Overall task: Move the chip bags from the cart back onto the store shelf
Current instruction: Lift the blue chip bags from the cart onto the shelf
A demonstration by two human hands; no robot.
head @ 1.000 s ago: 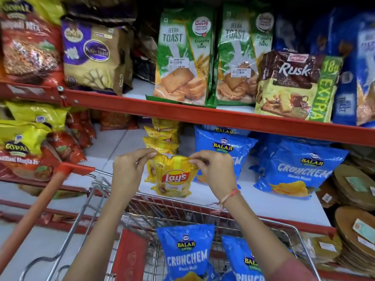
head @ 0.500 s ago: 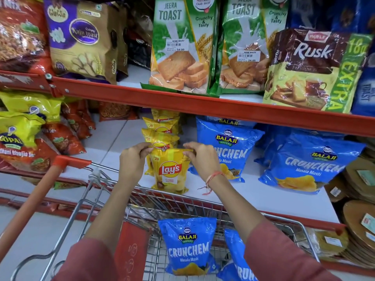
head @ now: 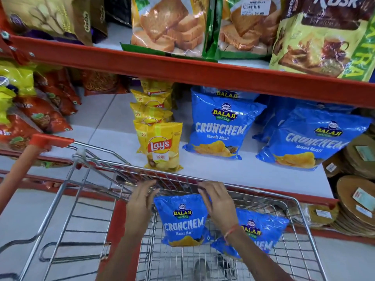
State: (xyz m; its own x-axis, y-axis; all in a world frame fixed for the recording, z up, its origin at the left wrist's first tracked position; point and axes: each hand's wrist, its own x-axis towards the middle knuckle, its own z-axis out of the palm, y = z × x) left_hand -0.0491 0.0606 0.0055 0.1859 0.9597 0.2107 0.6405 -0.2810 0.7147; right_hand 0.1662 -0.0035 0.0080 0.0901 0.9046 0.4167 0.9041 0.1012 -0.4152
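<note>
Head view looks down into a wire cart [head: 304, 218] with a red handle [head: 50, 140] off to the left. Two blue chip bags are in the cart. One blue bag [head: 183, 222] stands up in the middle. A second blue bag [head: 261, 234] leans just beside it on the right, partly behind the right arm.

Both arms reach forward over the cart. The left hand [head: 140, 201] is at the left top corner of the middle blue bag, with its fingers spread and curled a little. The right hand [head: 218, 199] lies over the bag's right top corner, fingers long and apart. Both hands are open around the bag's top. I cannot tell if they are gripping it yet. A red thread [head: 231, 232] is tied on the right wrist.

The far wire wall of the cart stands between the hands and the white shelf [head: 233, 173].

On that shelf, a yellow chip bag [head: 160, 147] stands near the front edge, with a row of yellow bags [head: 151, 106] behind it. To the right are two more blue bags on the shelf [head: 221, 126], well apart from the yellow one. Red and yellow snack packs [head: 38, 110] lie far left. Round brown packs [head: 357, 197] are stacked far right.

Higher up, a red shelf bar [head: 182, 72] crosses the view, with toast packs [head: 170, 27] above it.
</note>
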